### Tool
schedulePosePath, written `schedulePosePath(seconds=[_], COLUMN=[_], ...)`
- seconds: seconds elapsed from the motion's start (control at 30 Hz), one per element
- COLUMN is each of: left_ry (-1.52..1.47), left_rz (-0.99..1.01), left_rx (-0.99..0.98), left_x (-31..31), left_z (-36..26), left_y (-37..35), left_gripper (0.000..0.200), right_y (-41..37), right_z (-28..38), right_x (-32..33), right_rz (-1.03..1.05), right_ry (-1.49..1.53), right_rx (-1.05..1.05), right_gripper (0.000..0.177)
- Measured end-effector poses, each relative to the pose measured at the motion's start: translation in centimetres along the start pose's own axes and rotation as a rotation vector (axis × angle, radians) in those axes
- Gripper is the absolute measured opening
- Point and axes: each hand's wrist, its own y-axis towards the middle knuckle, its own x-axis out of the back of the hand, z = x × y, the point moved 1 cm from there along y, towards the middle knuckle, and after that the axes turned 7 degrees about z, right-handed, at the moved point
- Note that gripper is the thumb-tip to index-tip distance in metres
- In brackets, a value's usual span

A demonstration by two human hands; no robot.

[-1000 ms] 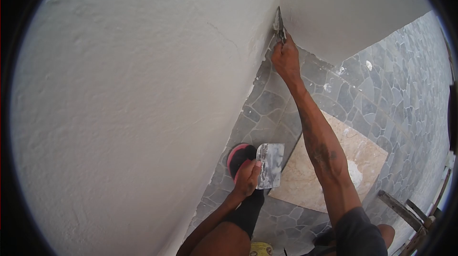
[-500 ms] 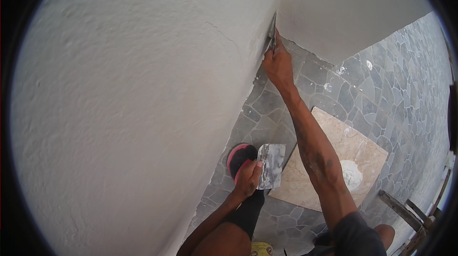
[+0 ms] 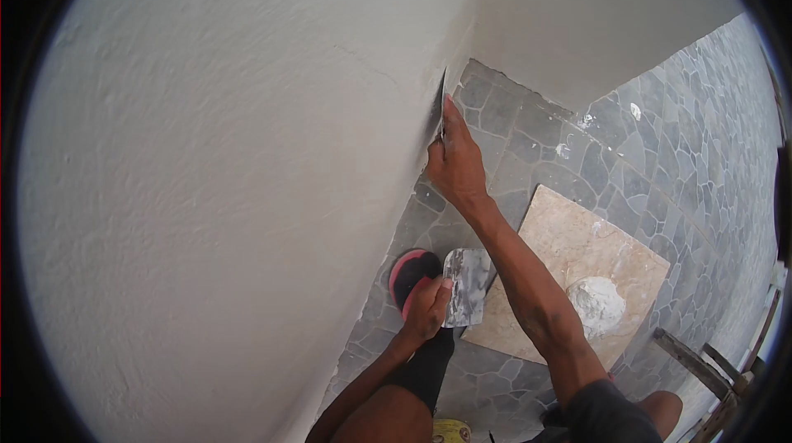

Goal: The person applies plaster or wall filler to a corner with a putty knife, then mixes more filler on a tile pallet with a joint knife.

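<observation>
My right hand (image 3: 459,164) grips a thin putty knife (image 3: 443,113), its blade seen nearly edge-on against the white wall (image 3: 247,154), low down near the corner. One finger stretches along the blade. Lower in the view, my left hand (image 3: 426,309) is closed on a wide metal scraper (image 3: 469,286), whose flat face is smeared with white filler. This scraper is above the floor, beside a black and pink sandal. A heap of white filler (image 3: 597,306) lies on a beige tile (image 3: 569,228) to the right, partly beside my right forearm.
Grey stone paving (image 3: 627,162) with white spatters covers the floor. A second wall face (image 3: 594,22) meets the first at the corner. Wooden pieces (image 3: 697,365) stand at the lower right, and a yellow container (image 3: 451,431) shows at the bottom edge.
My right hand and the putty knife have moved down and left along the wall, away from the corner. More of the filler heap shows. My left hand has barely moved.
</observation>
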Motion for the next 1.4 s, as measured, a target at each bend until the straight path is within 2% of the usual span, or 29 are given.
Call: schedulePosePath(seconds=[0.1, 0.2, 0.3, 0.4, 0.5, 0.6, 1.0, 1.2, 1.4], left_ry=[0.030, -0.004, 0.010, 0.025, 0.028, -0.043, 0.025, 0.034, 0.029], left_rz=[-0.011, -0.032, -0.026, -0.023, -0.007, -0.025, -0.028, -0.037, -0.033], left_rx=[-0.054, -0.079, -0.028, -0.040, -0.031, -0.043, -0.091, -0.110, -0.095], left_x=[0.0, 0.0, 0.2, 0.2, 0.4, 0.3, 0.3, 0.2, 0.1], left_z=[0.2, -0.2, 0.0, 0.1, -0.1, -0.7, 0.0, 0.0, 0.1], left_y=[0.0, -0.1, -0.2, -0.1, -0.1, -0.2, -0.2, -0.2, -0.1], left_gripper=[0.033, 0.033, 0.033, 0.032, 0.031, 0.031, 0.031, 0.031, 0.031], right_y=[-1.2, -0.6, 3.5, 6.5, 7.5, 8.0, 8.0, 6.1, 3.3], right_z=[2.0, 0.2, -1.9, -3.8, -4.6, -5.9, -4.9, -3.3, -1.2], right_x=[3.3, 4.6, 5.6, 5.1, 4.9, 3.8, 3.1, 2.5, 1.8], right_rz=[0.252, 0.072, 0.081, -0.031, 0.027, -0.034, 0.015, -0.018, 0.022], right_ry=[0.194, 0.161, 0.171, 0.104, 0.161, 0.155, 0.307, 0.180, 0.204], right_rx=[-0.276, -0.250, -0.432, -0.262, -0.275, -0.162, -0.187, -0.081, -0.081], right_gripper=[0.058, 0.053, 0.049, 0.048, 0.048, 0.050, 0.058, 0.060, 0.061])
